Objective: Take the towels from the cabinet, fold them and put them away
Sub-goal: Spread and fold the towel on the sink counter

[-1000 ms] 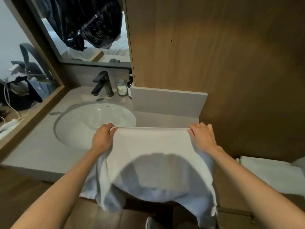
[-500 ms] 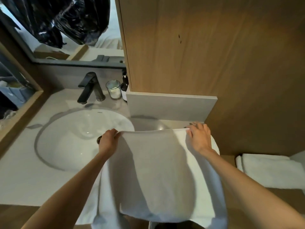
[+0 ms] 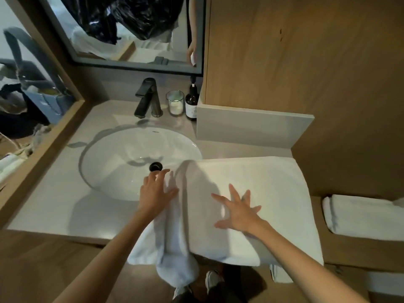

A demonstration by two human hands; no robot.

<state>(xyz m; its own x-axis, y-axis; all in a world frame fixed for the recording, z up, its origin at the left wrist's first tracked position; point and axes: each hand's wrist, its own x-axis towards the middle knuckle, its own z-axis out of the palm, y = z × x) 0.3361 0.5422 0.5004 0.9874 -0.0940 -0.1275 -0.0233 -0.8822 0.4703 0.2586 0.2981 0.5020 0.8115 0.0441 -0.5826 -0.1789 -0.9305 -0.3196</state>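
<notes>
I have a white towel (image 3: pixel 251 193) spread flat on the desk (image 3: pixel 54 193) just right of the round white sink (image 3: pixel 122 162), its far edge lying near the low grey backsplash panel (image 3: pixel 251 127) and its near edge drooping over the front of the desk. My right hand (image 3: pixel 238 213) lies palm-down on the towel's middle, fingers (image 3: pixel 232 191) fanned wide apart and gripping nothing. My left hand (image 3: pixel 155 191) rests on the towel's left edge, where the cloth bunches into a loose roll that overlaps the sink's rim and hangs down past the desk front; its fingers are loosely spread and not clamped on the cloth, with the fingertips reaching toward the black drain (image 3: pixel 155 166). Behind the sink stand a black faucet (image 3: pixel 147 97), a clear glass holding a white candle (image 3: pixel 175 102), and a dark brown bottle (image 3: pixel 191 103) touching the backsplash panel's end. A mirror (image 3: pixel 131 33) hangs above them, beside a tall wooden cabinet wall (image 3: pixel 306 62). To my right, on a lower wooden shelf (image 3: pixel 354 252), a second folded white towel (image 3: pixel 367 215) sits well apart from the one under my hands.
</notes>
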